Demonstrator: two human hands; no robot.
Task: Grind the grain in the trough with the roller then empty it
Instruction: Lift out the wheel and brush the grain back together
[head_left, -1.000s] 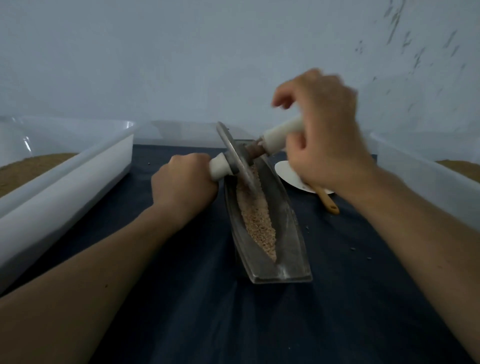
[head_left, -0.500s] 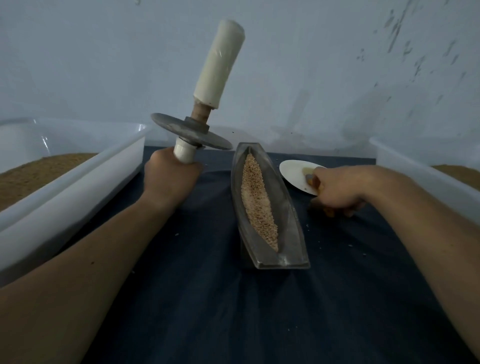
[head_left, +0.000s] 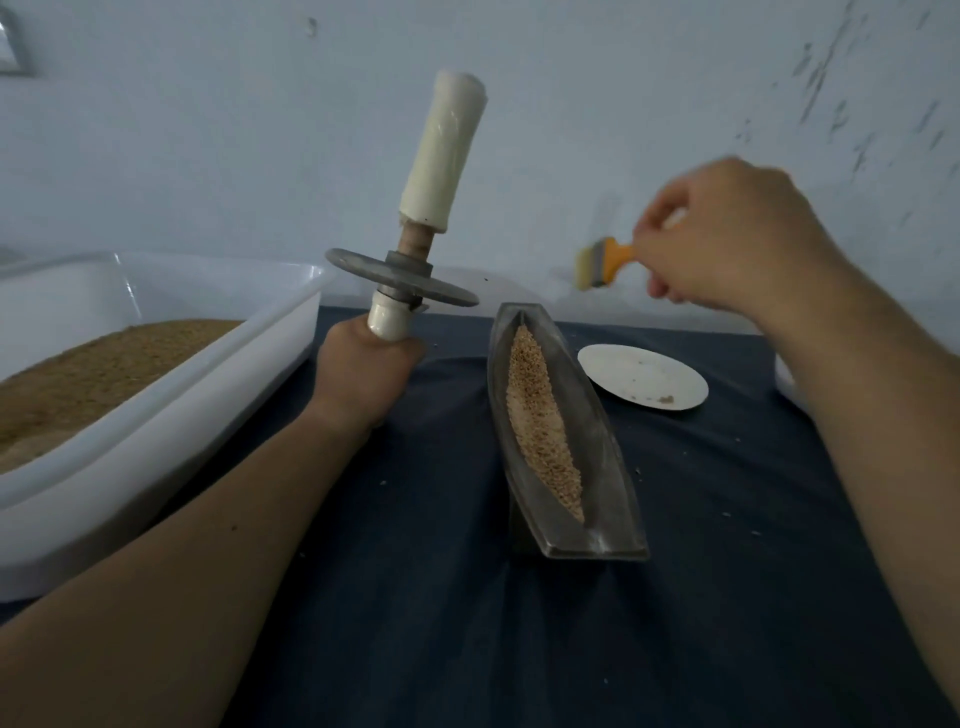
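Left hand (head_left: 358, 376) grips the roller (head_left: 440, 156) upright, right hand (head_left: 727, 239) pinches the brush (head_left: 605, 264): I'd dust the disc (head_left: 363, 265) over the trough (head_left: 600, 447).

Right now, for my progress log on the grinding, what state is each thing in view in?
trough: standing on the cloth, not emptied.
grain: lying along the trough's bottom.
roller: held upright in the air, outside the trough.
left hand: grips the roller's lower handle.
brush: raised, bristles pointing left.
right hand: holds the brush's handle.
plate: flat on the cloth, a few crumbs.
left bin: partly filled with brown meal.
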